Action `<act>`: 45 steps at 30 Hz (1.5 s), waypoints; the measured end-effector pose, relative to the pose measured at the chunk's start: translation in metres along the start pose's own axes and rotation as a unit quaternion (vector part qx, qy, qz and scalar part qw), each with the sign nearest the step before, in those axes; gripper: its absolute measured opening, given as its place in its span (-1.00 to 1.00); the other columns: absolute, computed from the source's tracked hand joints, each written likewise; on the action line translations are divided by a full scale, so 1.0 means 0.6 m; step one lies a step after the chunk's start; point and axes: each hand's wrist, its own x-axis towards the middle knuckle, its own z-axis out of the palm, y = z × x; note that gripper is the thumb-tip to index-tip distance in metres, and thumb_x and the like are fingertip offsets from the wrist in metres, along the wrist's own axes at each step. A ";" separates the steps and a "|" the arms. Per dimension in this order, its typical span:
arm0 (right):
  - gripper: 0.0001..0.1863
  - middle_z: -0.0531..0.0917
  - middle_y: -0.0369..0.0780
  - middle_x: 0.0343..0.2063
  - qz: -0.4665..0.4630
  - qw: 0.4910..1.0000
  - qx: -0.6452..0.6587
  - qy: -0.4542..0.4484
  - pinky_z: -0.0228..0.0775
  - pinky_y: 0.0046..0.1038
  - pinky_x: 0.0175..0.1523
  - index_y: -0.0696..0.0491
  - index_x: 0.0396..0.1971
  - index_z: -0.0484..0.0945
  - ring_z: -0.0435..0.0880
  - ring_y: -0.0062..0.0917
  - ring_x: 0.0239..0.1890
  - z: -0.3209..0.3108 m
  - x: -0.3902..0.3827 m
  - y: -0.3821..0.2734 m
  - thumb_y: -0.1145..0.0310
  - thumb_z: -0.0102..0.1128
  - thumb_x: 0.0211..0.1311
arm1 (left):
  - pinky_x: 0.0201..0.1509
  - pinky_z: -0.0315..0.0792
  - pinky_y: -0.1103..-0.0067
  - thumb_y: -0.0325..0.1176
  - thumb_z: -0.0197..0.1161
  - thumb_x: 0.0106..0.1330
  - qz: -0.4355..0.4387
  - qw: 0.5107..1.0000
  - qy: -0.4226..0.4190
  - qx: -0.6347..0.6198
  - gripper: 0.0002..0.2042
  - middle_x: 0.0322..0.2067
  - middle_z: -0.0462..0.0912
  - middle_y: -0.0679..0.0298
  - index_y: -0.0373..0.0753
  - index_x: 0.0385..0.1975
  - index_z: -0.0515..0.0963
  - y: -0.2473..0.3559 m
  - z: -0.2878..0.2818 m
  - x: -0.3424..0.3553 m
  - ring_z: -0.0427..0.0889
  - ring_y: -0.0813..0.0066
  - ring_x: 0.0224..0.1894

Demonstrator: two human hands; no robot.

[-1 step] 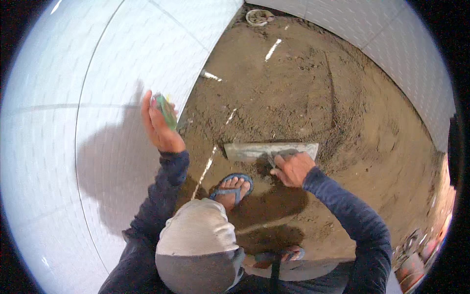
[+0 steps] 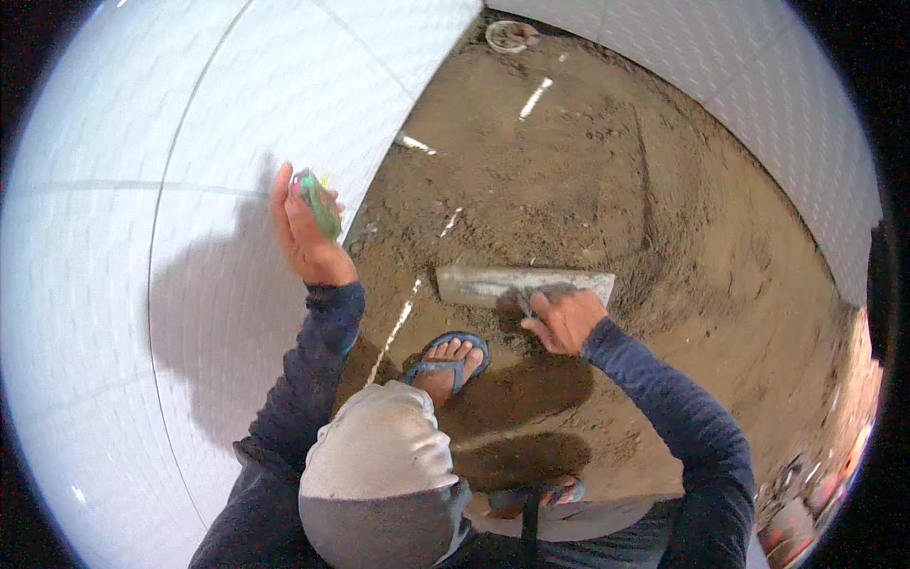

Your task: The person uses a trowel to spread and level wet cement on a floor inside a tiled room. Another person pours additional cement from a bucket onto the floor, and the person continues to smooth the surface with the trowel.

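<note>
My right hand (image 2: 564, 318) grips the handle of a long flat plastering trowel (image 2: 474, 284). The blade lies crosswise on the brown, sandy mortar bed (image 2: 531, 204), its long edge facing away from me. Raised at the left, my left hand (image 2: 308, 237) is closed around a small green, partly see-through object (image 2: 320, 204) with pink and yellow bits; its kind is unclear. That hand is near the white tiled wall (image 2: 213, 119), where a shadow falls. My fingers hide most of the trowel's handle.
Another tiled wall (image 2: 758, 90) bounds the bed at the far right. A white ring-shaped rim (image 2: 512, 36) sits in the far corner. Below the trowel, a blue flip-flop (image 2: 479, 346) stands on the bed. Mixed clutter (image 2: 791, 522) lies at the lower right.
The trowel and my right hand have shifted slightly away from me, and the blade is angled a little differently. My left hand still holds the green object.
</note>
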 end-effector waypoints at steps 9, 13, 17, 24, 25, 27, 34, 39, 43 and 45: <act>-0.48 0.69 0.00 -0.46 0.211 0.952 -0.009 0.222 0.47 0.01 -0.28 -0.02 -0.14 0.58 0.67 0.03 -0.41 0.027 0.155 0.004 -0.19 0.07 0.24 | -0.34 0.48 0.54 0.03 -0.14 0.49 -0.028 0.999 -0.023 0.038 -0.47 -0.19 0.48 0.20 -0.31 0.16 0.41 0.122 -0.151 -0.073 0.56 0.46 -0.35; -0.43 0.71 0.00 -0.32 0.382 0.884 -0.016 0.268 0.47 -0.01 -0.17 -0.04 -0.11 0.59 0.68 -0.01 -0.25 -0.024 0.118 -0.021 -0.25 0.00 0.25 | -0.36 0.49 0.56 0.01 -0.13 0.49 -0.171 0.984 -0.039 -0.007 -0.50 -0.25 0.51 0.23 -0.30 0.11 0.46 0.077 -0.176 -0.128 0.57 0.49 -0.39; -0.42 0.70 0.02 -0.29 0.520 0.819 -0.009 0.243 0.46 0.00 -0.10 -0.04 -0.01 0.51 0.67 0.01 -0.19 0.006 0.096 0.007 -0.23 -0.06 0.28 | -0.38 0.50 0.59 0.02 -0.13 0.48 -0.271 0.958 -0.042 -0.080 -0.50 -0.23 0.53 0.24 -0.28 0.10 0.47 0.007 -0.186 -0.179 0.58 0.51 -0.40; -0.45 0.68 0.05 -0.24 0.487 0.846 0.005 0.217 0.44 0.03 -0.03 0.03 -0.10 0.54 0.65 0.03 -0.14 0.103 0.208 -0.109 -0.18 0.01 0.27 | -0.38 0.52 0.59 0.01 -0.16 0.50 -0.335 0.936 -0.034 -0.100 -0.52 -0.20 0.55 0.23 -0.26 0.08 0.49 -0.040 -0.241 -0.191 0.59 0.52 -0.38; -0.45 0.68 0.05 -0.23 0.476 0.859 0.026 0.184 0.44 0.03 -0.03 0.04 -0.10 0.54 0.65 0.03 -0.12 0.100 0.225 -0.137 -0.18 0.01 0.27 | -0.38 0.53 0.59 0.01 -0.17 0.50 -0.337 0.936 -0.034 -0.094 -0.52 -0.21 0.55 0.24 -0.25 0.08 0.49 -0.038 -0.246 -0.196 0.59 0.53 -0.38; -0.44 0.68 0.04 -0.21 0.454 0.872 0.058 0.172 0.44 0.01 -0.01 0.06 -0.12 0.56 0.64 0.01 -0.09 0.100 0.256 -0.190 -0.18 0.02 0.27 | -0.38 0.53 0.60 0.00 -0.16 0.50 -0.336 0.937 -0.046 -0.087 -0.53 -0.23 0.56 0.24 -0.25 0.08 0.50 -0.038 -0.257 -0.202 0.59 0.53 -0.39; -0.35 0.68 0.05 -0.20 0.405 0.885 0.148 0.175 0.44 -0.13 0.01 0.18 0.04 0.50 0.61 0.06 -0.10 0.092 0.261 -0.252 -0.15 0.04 0.30 | -0.42 0.51 0.58 -0.01 -0.12 0.49 -0.371 0.923 -0.013 -0.097 -0.55 -0.27 0.56 0.27 -0.24 0.06 0.50 -0.054 -0.302 -0.215 0.59 0.53 -0.42; -0.59 0.44 -0.23 -0.70 0.426 0.563 0.616 0.349 0.26 -0.40 -0.67 0.09 -0.42 0.44 0.42 -0.50 -0.73 0.227 0.157 -0.250 0.01 0.00 0.41 | -0.43 0.51 0.58 -0.01 -0.10 0.48 -0.381 0.919 0.020 -0.104 -0.55 -0.24 0.55 0.27 -0.24 0.05 0.51 -0.060 -0.332 -0.231 0.59 0.52 -0.41; -0.59 0.33 -0.27 -0.80 0.359 0.546 0.680 0.333 0.19 -0.41 -0.74 0.09 -0.45 0.39 0.30 -0.51 -0.85 0.270 0.226 -0.318 0.02 0.04 0.39 | -0.43 0.51 0.59 0.01 -0.10 0.49 -0.361 0.927 0.006 -0.098 -0.54 -0.24 0.53 0.27 -0.25 0.06 0.49 -0.047 -0.333 -0.231 0.59 0.51 -0.40; -0.54 0.37 -0.27 -0.80 0.376 0.565 0.666 0.309 0.20 -0.38 -0.74 0.12 -0.45 0.41 0.34 -0.50 -0.85 0.262 0.267 -0.327 -0.04 0.05 0.37 | -0.43 0.51 0.59 0.01 -0.12 0.49 -0.362 0.927 0.010 -0.095 -0.53 -0.25 0.52 0.27 -0.25 0.08 0.48 -0.050 -0.339 -0.242 0.59 0.51 -0.40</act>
